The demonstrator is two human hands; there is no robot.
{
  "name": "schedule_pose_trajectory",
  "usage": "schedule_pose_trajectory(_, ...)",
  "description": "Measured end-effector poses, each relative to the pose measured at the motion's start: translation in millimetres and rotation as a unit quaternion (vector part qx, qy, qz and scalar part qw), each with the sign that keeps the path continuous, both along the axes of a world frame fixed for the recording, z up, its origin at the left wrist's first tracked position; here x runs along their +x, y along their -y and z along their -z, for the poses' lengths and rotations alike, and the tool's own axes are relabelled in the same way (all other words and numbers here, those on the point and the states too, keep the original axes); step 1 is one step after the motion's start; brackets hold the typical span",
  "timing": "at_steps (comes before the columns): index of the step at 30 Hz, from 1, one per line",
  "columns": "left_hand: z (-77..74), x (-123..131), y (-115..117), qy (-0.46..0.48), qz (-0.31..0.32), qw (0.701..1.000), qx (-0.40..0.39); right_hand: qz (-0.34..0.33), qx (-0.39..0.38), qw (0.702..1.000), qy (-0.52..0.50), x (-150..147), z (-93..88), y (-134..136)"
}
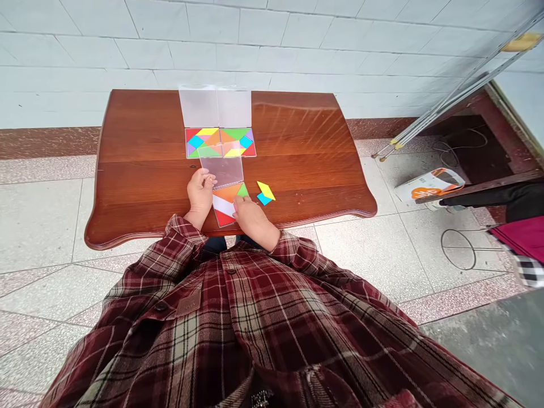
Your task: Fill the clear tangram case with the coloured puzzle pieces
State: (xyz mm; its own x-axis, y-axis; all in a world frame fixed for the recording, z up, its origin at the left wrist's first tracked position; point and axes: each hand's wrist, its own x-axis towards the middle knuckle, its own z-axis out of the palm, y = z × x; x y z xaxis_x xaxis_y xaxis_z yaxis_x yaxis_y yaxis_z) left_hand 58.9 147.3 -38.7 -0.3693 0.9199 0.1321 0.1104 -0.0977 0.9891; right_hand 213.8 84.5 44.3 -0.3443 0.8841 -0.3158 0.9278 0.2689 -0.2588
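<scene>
On a small brown wooden table (297, 153) lies an open clear plastic case with coloured tangram pieces (228, 203) near the front edge. My left hand (200, 191) rests at its left side, fingers curled against the edge of the clear lid (221, 170). My right hand (252, 218) lies on the tray's right part, fingers bent down onto the pieces. A loose yellow piece (266, 190) and a loose blue piece (264, 199) lie just right of the tray.
Two more open cases with filled coloured puzzles (220, 141) stand further back, lids (215, 106) raised. A white tiled wall is behind the table. On the floor at right are an orange-white box (429, 184), metal poles (459, 96) and a wire ring (458, 249).
</scene>
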Motion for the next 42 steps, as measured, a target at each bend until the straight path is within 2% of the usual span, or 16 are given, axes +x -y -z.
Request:
schedule_pose_trajectory(6,-0.7,1,0,0.008,-0.001,1.000,-0.007,-0.002,-0.012,1.000,-0.007,0,-4.9,0)
schedule_pose_trajectory(12,0.5,0,1,0.004,0.000,1.000,-0.005,-0.036,0.003,0.998,-0.043,2,-1.4,2)
schedule_pose_trajectory(19,0.8,0,0,0.011,-0.004,1.000,-0.003,-0.008,0.000,1.000,-0.021,0,-0.7,2)
schedule_pose_trajectory(27,-0.9,0,0,0.003,-0.005,1.000,-0.012,0.004,-0.015,0.987,-0.163,6,14.4,-15)
schedule_pose_trajectory(34,-2.5,1,0,0.017,-0.006,1.000,-0.007,0.011,0.006,0.948,-0.319,0,28.7,-14)
schedule_pose_trajectory(37,-1.4,1,0,0.019,-0.003,1.000,-0.003,0.045,0.042,0.928,-0.367,15,28.0,-24)
schedule_pose_trajectory(42,-1.8,1,-1,0.024,-0.008,1.000,-0.005,0.171,0.119,0.917,-0.342,79,22.8,-59)
